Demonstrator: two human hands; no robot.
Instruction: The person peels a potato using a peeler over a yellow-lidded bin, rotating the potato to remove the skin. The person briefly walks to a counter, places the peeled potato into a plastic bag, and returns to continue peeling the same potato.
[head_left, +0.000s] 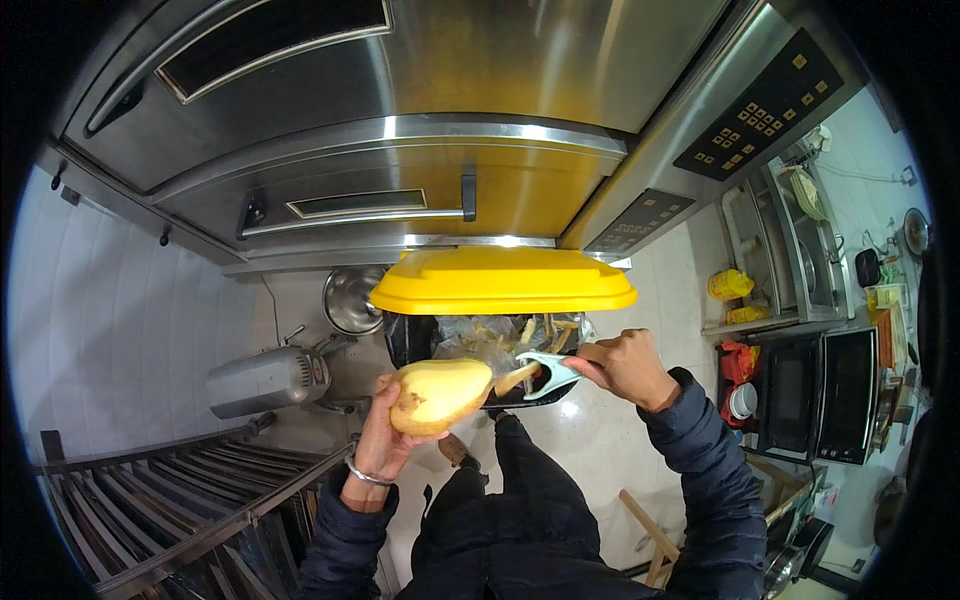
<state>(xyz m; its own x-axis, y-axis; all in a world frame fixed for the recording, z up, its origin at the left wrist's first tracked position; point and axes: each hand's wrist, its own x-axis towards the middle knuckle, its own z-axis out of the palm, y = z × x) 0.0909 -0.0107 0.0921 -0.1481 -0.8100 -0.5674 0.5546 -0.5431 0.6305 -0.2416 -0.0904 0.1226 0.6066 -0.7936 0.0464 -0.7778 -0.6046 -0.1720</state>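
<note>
My left hand (386, 424) holds a large, oval, yellow-fleshed fruit or tuber (442, 394) from below and from its left end. Its upper side looks peeled, and browner skin shows along the lower edge. My right hand (626, 367) grips the handle of a pale blue-green Y-shaped peeler (553, 375). A strip of peel (516, 379) hangs at the peeler's head, close to the right end of the produce. Both hands are above the near edge of a lined waste bin (480, 334) holding peelings and clear plastic. The bin's yellow lid (502, 281) stands raised behind it.
A stainless steel deck oven (360, 172) stands right behind the bin. To the left are a steel bowl (352, 300), a grey machine (266, 379) and a rack of trays (157, 502). A black oven (847, 394) and a steel sink unit (814, 262) stand at the right.
</note>
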